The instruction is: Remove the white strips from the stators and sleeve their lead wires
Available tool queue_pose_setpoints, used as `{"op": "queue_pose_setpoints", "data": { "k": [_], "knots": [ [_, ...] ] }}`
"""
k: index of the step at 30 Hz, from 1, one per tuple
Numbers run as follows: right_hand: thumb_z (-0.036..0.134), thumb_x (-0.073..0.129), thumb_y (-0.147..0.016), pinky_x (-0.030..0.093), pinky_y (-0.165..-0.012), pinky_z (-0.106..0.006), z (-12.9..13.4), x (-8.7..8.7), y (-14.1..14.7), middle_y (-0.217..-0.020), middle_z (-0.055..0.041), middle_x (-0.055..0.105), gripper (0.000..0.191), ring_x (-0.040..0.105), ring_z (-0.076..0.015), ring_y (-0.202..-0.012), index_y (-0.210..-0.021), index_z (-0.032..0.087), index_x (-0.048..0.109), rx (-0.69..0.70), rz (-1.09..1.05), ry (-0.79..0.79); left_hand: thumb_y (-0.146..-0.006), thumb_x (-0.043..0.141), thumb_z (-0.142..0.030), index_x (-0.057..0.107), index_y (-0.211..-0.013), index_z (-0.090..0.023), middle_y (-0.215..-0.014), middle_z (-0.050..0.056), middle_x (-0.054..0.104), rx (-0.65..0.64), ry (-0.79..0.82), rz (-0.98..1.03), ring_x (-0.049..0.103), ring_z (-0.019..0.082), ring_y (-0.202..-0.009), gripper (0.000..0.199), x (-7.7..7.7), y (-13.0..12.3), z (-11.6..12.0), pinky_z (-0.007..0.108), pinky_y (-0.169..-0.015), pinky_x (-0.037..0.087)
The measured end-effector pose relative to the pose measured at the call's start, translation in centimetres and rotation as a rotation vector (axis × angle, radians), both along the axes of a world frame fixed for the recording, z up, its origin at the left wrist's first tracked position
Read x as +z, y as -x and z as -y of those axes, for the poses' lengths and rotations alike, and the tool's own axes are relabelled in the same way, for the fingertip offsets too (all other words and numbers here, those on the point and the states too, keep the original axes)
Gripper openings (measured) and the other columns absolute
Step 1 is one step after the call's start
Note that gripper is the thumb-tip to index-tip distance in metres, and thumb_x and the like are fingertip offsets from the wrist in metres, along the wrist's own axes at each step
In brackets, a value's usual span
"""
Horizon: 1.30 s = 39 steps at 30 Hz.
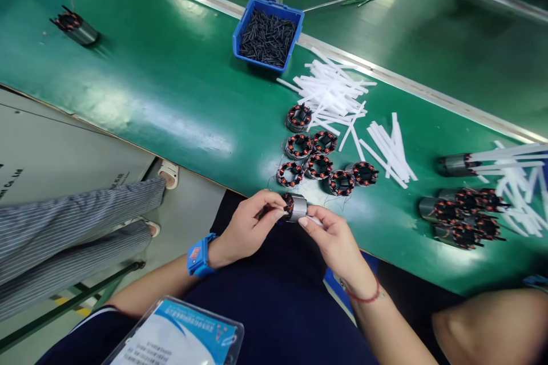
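Near the table's front edge, a motor stator (297, 207) with a grey metal shell and copper windings lies on its side between my hands. My left hand (249, 227) is closed at its winding end, thumb and forefinger pinched there; the exact spot of contact is partly hidden. My right hand (336, 239) pinches a white strip (315, 220) against the stator's other end. Just beyond my hands stand several more stators (319, 166) with copper coils facing up. Behind them lies a loose pile of white strips (329, 91).
A blue bin (237, 45) full of short black tubes stands by the metal rail. One stator (79, 28) lies far left. More stators (464, 219) and white strips (524, 199) are at right, near another person's arm (492, 325). Another person's striped trousers (77, 228) show at left.
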State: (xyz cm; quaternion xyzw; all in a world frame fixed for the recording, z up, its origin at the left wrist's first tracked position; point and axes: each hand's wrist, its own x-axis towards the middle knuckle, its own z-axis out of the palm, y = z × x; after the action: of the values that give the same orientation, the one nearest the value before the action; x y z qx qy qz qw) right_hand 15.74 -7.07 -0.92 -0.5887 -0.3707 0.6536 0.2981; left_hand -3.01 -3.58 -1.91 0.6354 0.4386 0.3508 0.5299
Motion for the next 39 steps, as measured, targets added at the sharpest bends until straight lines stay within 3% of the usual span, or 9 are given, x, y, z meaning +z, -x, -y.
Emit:
{"op": "queue_pose_setpoints", "data": {
  "k": [7, 17, 20, 25, 30, 32, 34, 37, 39],
  "knots": [
    [0.043, 0.058, -0.084, 0.034, -0.057, -0.023, -0.2, 0.6, 0.1, -0.073, 0.0003, 0.055, 0.028, 0.043, -0.0120, -0.065, -0.092, 0.017, 0.064, 0.053, 0.023, 0.004, -0.088, 0.053, -0.018, 0.051, -0.091, -0.018, -0.082, 0.002, 0.053, -0.092, 0.095, 0.224, 0.051, 0.012, -0.074, 0.003, -0.3, 0.7, -0.3, 0.026, -0.068, 0.044],
    [0.042, 0.058, -0.084, 0.027, -0.049, -0.022, 0.9, 0.1, 1.5, -0.057, 0.0055, 0.041, 0.024, 0.031, -0.0091, -0.052, -0.079, 0.019, 0.058, 0.036, 0.247, -0.100, -0.081, 0.064, -0.023, 0.040, -0.116, -0.021, -0.099, 0.003, 0.056, 0.058, 0.094, -0.145, 0.056, 0.015, -0.094, 0.043, 0.4, 0.2, 0.2, 0.030, -0.087, 0.044],
    [0.039, 0.053, -0.088, 0.034, -0.052, -0.022, 0.9, 0.6, 1.4, -0.062, 0.0032, 0.053, 0.023, 0.041, -0.0105, -0.054, -0.093, 0.020, 0.065, 0.084, 0.278, -0.141, -0.082, 0.063, -0.023, 0.043, -0.116, -0.021, -0.102, 0.004, 0.058, 0.039, 0.056, -0.222, 0.058, 0.017, -0.098, 0.039, 0.5, 0.1, 0.5, 0.032, -0.089, 0.045],
    [0.032, 0.043, -0.093, 0.045, -0.083, -0.031, 0.5, 1.4, 0.4, -0.095, -0.0026, 0.069, 0.032, 0.060, -0.0195, -0.088, -0.116, 0.024, 0.064, 0.226, 0.227, -0.195, -0.083, 0.061, -0.024, 0.049, -0.109, -0.021, -0.105, 0.005, 0.058, 0.020, -0.056, -0.303, 0.060, 0.018, -0.095, 0.029, 0.9, 0.1, 0.8, 0.033, -0.087, 0.048],
    [0.033, 0.040, -0.094, 0.048, -0.069, -0.033, 0.3, 2.5, -1.3, -0.080, -0.0009, 0.068, 0.037, 0.058, -0.0173, -0.066, -0.127, 0.028, 0.057, 0.428, 0.322, -0.187, -0.083, 0.060, -0.019, 0.047, -0.110, -0.021, -0.098, 0.003, 0.059, 0.012, -0.024, -0.213, 0.060, 0.014, -0.087, 0.030, 0.6, -0.1, 1.1, 0.028, -0.079, 0.051],
    [0.035, 0.046, -0.092, 0.048, -0.072, -0.032, 0.0, 3.3, -2.8, -0.082, -0.0015, 0.067, 0.037, 0.059, -0.0177, -0.071, -0.127, 0.027, 0.056, 0.459, 0.374, -0.258, -0.083, 0.061, -0.019, 0.046, -0.107, -0.021, -0.094, 0.002, 0.058, 0.021, 0.005, -0.128, 0.060, 0.013, -0.085, 0.028, 0.1, -0.3, 1.1, 0.027, -0.078, 0.050],
    [0.035, 0.051, -0.089, 0.047, -0.078, -0.032, -0.9, 3.9, -4.9, -0.089, -0.0033, 0.067, 0.035, 0.061, -0.0187, -0.081, -0.122, 0.025, 0.059, 0.305, 0.512, -0.378, -0.083, 0.061, -0.019, 0.046, -0.105, -0.021, -0.093, 0.002, 0.057, 0.045, 0.020, -0.049, 0.059, 0.013, -0.085, 0.027, -0.5, -0.7, 1.1, 0.027, -0.078, 0.049],
    [0.035, 0.051, -0.088, 0.047, -0.076, -0.033, -3.6, 3.4, -8.6, -0.095, -0.0066, 0.065, 0.027, 0.059, -0.0197, -0.082, -0.108, 0.021, 0.063, -0.109, 0.931, -0.566, -0.083, 0.060, -0.019, 0.048, -0.101, -0.021, -0.095, 0.004, 0.056, 0.028, -0.043, -0.075, 0.057, 0.016, -0.089, 0.022, -1.1, -1.1, 0.9, 0.030, -0.081, 0.047],
    [0.031, 0.051, -0.086, 0.046, -0.074, -0.035, -5.9, 2.1, -10.8, -0.093, -0.0087, 0.064, 0.024, 0.059, -0.0208, -0.079, -0.102, 0.018, 0.063, -0.165, 1.163, -0.602, -0.083, 0.058, -0.019, 0.049, -0.098, -0.020, -0.096, 0.005, 0.057, -0.016, -0.100, -0.174, 0.056, 0.018, -0.092, 0.017, -1.1, -1.0, 0.7, 0.032, -0.083, 0.046]
  ]
}}
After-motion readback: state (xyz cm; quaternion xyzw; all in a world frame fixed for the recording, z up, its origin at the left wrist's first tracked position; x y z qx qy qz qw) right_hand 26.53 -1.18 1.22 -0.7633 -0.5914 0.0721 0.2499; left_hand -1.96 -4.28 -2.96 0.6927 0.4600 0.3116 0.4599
